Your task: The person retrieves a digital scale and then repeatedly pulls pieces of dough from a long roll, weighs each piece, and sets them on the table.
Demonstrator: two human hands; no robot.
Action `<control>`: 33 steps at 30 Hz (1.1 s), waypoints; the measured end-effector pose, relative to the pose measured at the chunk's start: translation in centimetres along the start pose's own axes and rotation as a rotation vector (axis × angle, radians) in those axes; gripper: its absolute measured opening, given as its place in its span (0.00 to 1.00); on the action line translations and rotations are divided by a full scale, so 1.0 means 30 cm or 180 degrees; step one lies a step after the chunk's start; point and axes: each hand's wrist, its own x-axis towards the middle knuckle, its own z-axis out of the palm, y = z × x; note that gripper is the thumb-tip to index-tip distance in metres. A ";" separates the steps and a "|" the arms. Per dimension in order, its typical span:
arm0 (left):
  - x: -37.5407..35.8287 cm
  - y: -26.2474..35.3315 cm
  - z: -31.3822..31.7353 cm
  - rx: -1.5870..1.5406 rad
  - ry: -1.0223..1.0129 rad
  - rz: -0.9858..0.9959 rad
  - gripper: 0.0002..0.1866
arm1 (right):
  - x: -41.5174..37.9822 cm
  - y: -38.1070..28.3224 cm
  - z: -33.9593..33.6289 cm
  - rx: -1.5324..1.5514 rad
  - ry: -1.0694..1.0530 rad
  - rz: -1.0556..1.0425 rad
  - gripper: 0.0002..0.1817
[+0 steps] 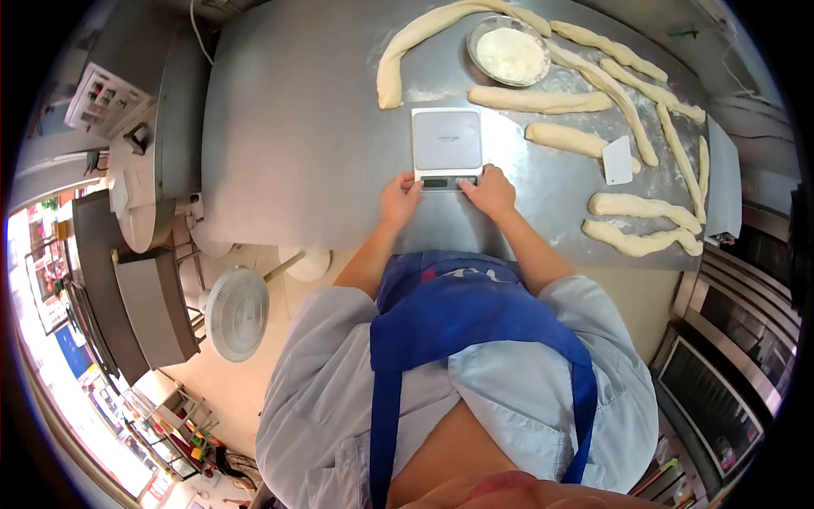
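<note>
A flat kitchen scale point(447, 140) with a silver weighing plate lies in front of me on the steel table. My left hand point(401, 199) grips its near left corner, thumb beside the small display. At the near right corner my right hand point(492, 191) has hold of the scale, its thumb over the buttons. Nothing rests on the plate. Just beyond the scale is a thick dough strip point(539, 100). To its right, a shorter dough roll point(564, 137) lies partly under a white dough scraper point(618, 160).
A bowl of flour point(511, 53) stands at the back, with a long curved dough rope point(407, 51) beside it. Several more dough strips point(644, 206) cover the right side of the floured steel table point(288, 127). A fan point(237, 312) stands on the floor at left.
</note>
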 end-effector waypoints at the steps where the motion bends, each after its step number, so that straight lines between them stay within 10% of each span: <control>1: 0.005 0.003 -0.001 0.0011 -0.0032 -0.0002 0.16 | 0.004 -0.004 -0.004 -0.0045 -0.0014 0.0010 0.33; 7: 0.089 0.028 -0.093 0.0748 -0.0410 0.0176 0.18 | 0.081 0.042 -0.060 -0.0072 -0.0020 -0.0482 0.29; 9: 0.133 0.121 -0.180 0.0502 -0.1150 -0.0339 0.19 | 0.165 0.072 -0.210 0.0746 -0.1731 -0.0526 0.27; 15: 0.482 0.346 -0.177 0.0177 0.0771 0.0085 0.34 | 0.866 0.167 -0.591 0.1545 0.1158 -0.0943 0.17; 21: 0.650 0.449 -0.036 0.2717 0.1716 0.1084 0.35 | 1.334 0.047 -0.664 -0.0212 0.1377 -0.0741 0.26; 27: 0.652 0.688 -0.104 0.0966 0.0737 -0.0112 0.29 | 1.264 -0.114 -0.689 -0.1277 0.1375 -0.0156 0.32; 29: 0.691 0.731 -0.100 -0.2244 0.0169 0.0156 0.26 | 1.379 -0.073 -0.668 -0.0028 0.1828 -0.0598 0.30; 33: 0.571 0.946 -0.121 -0.2633 0.0170 0.0452 0.24 | 1.222 -0.196 -0.802 0.1550 0.1350 -0.1123 0.27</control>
